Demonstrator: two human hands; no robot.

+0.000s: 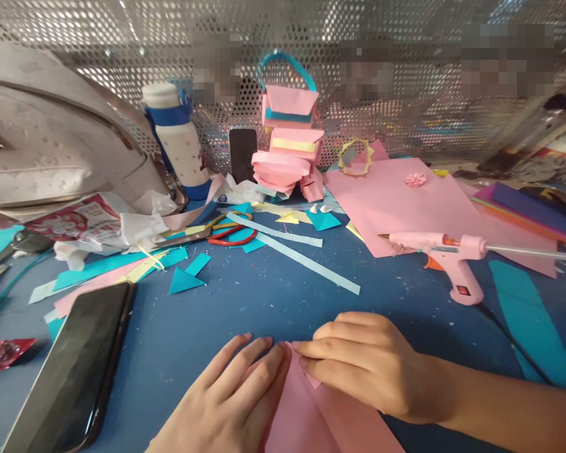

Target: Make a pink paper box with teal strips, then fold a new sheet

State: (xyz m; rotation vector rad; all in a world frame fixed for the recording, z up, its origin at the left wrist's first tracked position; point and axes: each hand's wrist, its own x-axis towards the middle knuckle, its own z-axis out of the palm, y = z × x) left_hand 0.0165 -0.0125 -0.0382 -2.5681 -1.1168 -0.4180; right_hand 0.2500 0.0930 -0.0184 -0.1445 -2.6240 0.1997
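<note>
A sheet of pink paper (pixel 311 418) lies at the near edge of the view, folded to a narrow tip that points away from me. My left hand (pixel 238 393) covers the paper's left side, index finger at the tip and thumb hidden. From the right, my right hand (pixel 368 365) pinches the folded edge just beside that tip, its thumb and index finger close to the left fingertips. The paper's lower part runs out of view. Beyond my hands lie two pale blue paper strips (pixel 311 264), and to the right a pink hot glue gun (pixel 453 251) rests on its side.
A dark phone (pixel 75 371) lies left on the blue table (pixel 170 352). Red-handled scissors (pixel 231 238) sit among paper scraps. Behind stand a bottle (pixel 177 141), pink paper bags (pixel 290 141) and a perforated metal panel (pixel 122 38). A glue gun cord (pixel 514 343) crosses the right side.
</note>
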